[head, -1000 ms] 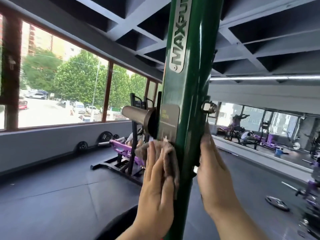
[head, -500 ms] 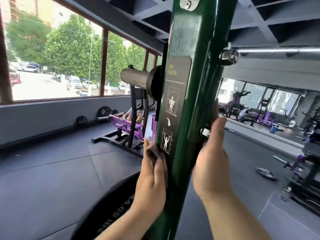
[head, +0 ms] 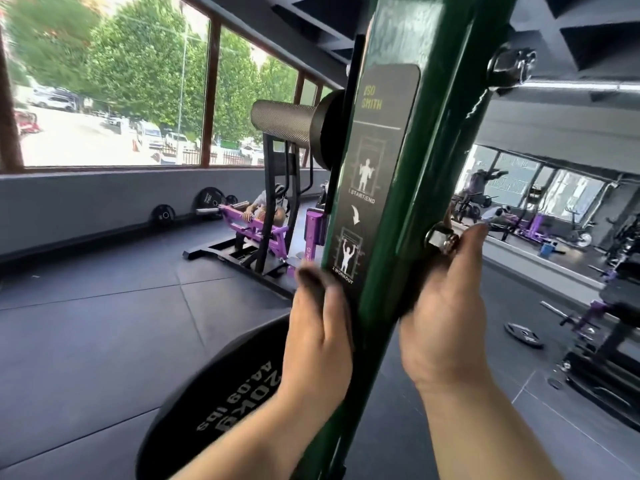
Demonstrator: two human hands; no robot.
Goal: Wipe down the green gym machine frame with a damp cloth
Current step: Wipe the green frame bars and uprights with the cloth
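A gym floor is seen through a head camera: a window (head: 104,81) is lit by trees and parked cars at far left, and weight plates (head: 207,202) are leaned against the wall below it. A seated person (head: 268,202) is glimpsed at a purple machine (head: 256,233) further back. A knurled bar sleeve (head: 284,123) is shown jutting left from the green post (head: 433,168), which is tilted across the middle of the view and fitted with an "ISO SMITH" placard (head: 374,174). A 20 kg plate (head: 225,393) is seen low beside the post. The left hand (head: 318,341) is laid flat on the post's left face at the placard's foot, its fingers (head: 327,299) held straight and close together, and the cloth (head: 308,276) is pressed beneath them, only a dark blurred edge being shown at the fingertips. The right hand (head: 446,323) is set against the post's right side just below a bolt (head: 441,239), one finger raised beside it; the rest are hidden, so a grip cannot be told. A mirror (head: 536,195) is seen at right, a loose plate (head: 523,336) on the floor near it.
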